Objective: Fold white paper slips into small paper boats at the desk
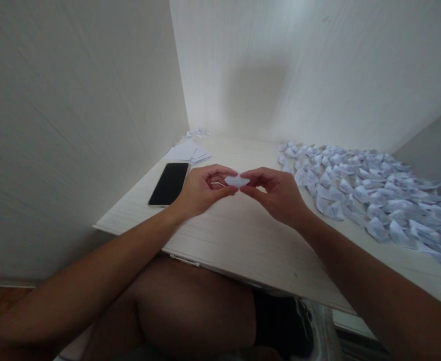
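Between my two hands is a small piece of folded white paper (pixel 237 181), held above the table. My left hand (pixel 207 188) pinches its left side between thumb and fingers. On the other side, my right hand (pixel 275 190) grips it the same way, and the fingertips of both hands nearly meet. The fingers partly cover the paper, so its full shape is hidden. Just left of my left hand lies a phone (pixel 169 184) with a dark screen.
Many folded white paper pieces (pixel 356 183) spread over the right side of the pale table (pixel 239 240). Flat white sheets (pixel 186 150) lie behind the phone, with small paper scraps (pixel 198 133) in the corner. Walls (pixel 250 65) stand at the back and left.
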Motion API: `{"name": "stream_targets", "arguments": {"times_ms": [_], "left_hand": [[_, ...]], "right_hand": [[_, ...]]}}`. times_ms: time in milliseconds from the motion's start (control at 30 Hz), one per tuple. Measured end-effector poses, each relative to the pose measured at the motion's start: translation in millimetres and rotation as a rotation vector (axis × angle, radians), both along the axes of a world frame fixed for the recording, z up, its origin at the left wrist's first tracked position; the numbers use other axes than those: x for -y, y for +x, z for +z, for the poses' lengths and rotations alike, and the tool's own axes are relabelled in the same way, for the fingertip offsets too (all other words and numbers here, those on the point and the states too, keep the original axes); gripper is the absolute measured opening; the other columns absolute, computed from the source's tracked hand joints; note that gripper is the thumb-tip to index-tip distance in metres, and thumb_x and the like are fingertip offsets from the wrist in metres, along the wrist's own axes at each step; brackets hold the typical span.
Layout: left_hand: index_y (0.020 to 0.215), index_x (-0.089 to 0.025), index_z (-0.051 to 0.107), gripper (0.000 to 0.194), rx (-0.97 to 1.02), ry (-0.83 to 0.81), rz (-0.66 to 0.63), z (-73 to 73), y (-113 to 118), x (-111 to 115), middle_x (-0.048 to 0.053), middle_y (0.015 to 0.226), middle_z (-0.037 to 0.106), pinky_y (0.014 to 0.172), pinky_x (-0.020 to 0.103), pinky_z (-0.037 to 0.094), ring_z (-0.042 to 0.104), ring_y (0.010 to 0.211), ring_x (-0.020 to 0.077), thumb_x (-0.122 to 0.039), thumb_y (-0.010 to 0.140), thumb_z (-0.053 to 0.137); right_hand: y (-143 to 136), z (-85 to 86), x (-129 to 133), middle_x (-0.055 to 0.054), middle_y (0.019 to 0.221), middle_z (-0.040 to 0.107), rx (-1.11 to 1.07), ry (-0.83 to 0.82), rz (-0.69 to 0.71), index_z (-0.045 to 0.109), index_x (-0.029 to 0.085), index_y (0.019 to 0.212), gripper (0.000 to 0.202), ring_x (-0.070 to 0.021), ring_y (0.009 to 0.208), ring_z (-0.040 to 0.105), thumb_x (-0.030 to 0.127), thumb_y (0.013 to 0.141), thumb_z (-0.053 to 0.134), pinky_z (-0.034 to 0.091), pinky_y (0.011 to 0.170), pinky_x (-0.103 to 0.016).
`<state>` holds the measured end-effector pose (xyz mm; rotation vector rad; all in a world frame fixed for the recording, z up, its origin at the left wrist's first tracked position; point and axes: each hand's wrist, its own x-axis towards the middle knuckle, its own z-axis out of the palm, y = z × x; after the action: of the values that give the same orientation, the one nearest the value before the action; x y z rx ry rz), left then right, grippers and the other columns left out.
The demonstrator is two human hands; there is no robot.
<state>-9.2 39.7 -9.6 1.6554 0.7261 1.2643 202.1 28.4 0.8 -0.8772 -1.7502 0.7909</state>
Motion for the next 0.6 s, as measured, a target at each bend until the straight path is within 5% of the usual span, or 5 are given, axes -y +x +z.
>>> {"name": "stream_targets", "arguments": {"times_ms": [200,300,400,600], "left_hand": [[0.104,-0.017,0.081,0.024,-0.129,0.348,0.186,0.2,3.0,3.8,0.006,0.091,0.077,0.071,0.024,0.065,0.071,0.076,0.0119,-0.025,0.082,0.084],[0.105,-0.020,0.080,0.021,-0.153,0.491,0.218,1.2,3.4,4.2,0.008,0.111,0.077,0.079,0.026,0.066,0.073,0.095,0.0151,-0.025,0.085,0.082],[0.110,-0.019,0.079,0.023,-0.128,0.449,0.156,2.2,3.9,5.5,0.011,0.122,0.077,0.084,0.027,0.066,0.073,0.109,0.0183,-0.026,0.088,0.079],[0.099,-0.017,0.081,0.019,-0.036,0.257,0.147,5.3,8.6,10.1,0.008,0.100,0.081,0.081,0.026,0.065,0.075,0.091,0.0161,-0.027,0.084,0.083]], "right_hand": [[-2.7,2.5,4.2,-0.005,0.090,0.079,0.031,0.080,-0.087,0.079,0.021,0.098,0.016,-0.0188,0.080,0.072,0.030,0.085,0.081,0.058,0.080,-0.037],[-4.5,3.5,5.7,-0.005,0.091,0.079,-0.007,0.061,-0.088,0.078,0.021,0.096,0.016,-0.0190,0.082,0.072,0.032,0.085,0.081,0.059,0.081,-0.038],[-6.3,3.3,6.0,-0.005,0.091,0.079,-0.088,-0.005,-0.047,0.078,0.021,0.094,0.020,-0.0194,0.083,0.072,0.036,0.083,0.084,0.059,0.082,-0.038],[-8.9,0.5,4.8,-0.004,0.084,0.076,-0.127,-0.040,-0.027,0.078,0.021,0.095,0.023,-0.0163,0.075,0.067,0.039,0.082,0.084,0.057,0.074,-0.034]]}}
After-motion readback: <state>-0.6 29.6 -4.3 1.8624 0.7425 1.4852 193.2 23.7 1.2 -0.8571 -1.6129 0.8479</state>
